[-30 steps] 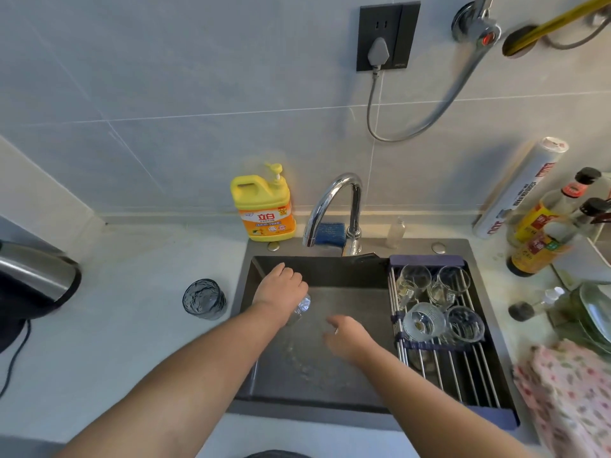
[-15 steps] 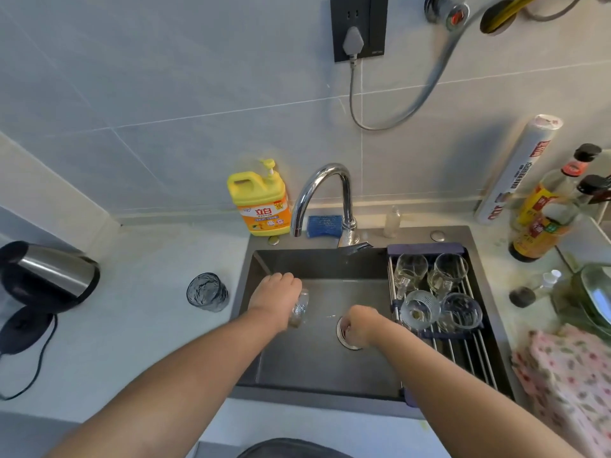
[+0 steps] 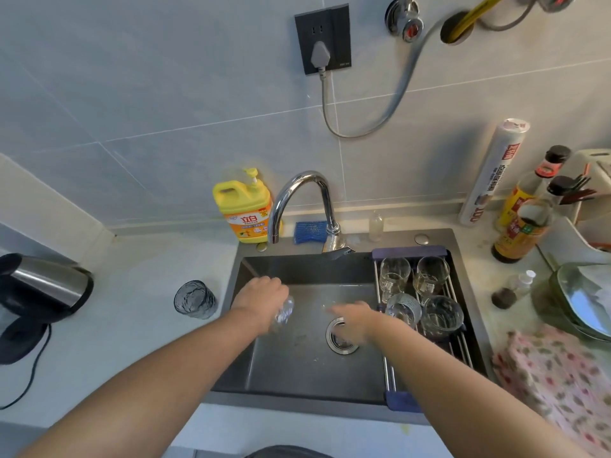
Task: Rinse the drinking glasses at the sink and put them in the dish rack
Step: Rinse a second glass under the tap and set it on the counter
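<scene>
Head cam: L hand (image 3: 261, 297) grips glass (image 3: 283, 314) tilted, axis diagonal over sink (image 3: 297, 375).

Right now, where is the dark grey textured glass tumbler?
In the head view, the dark grey tumbler stands on the pale countertop just left of the dark metal sink, right of the steel kettle.

Light is soft and even, shadows faint. Glare on the faucet (image 3: 299, 193) and kettle (image 3: 46, 282). My right hand (image 3: 350, 320) is motion-blurred; frame edges bow outward.

Left hand (image 3: 261, 297) hides most of the blurred glass (image 3: 283, 314); right hand (image 3: 353, 320) motion-blurred.
</scene>
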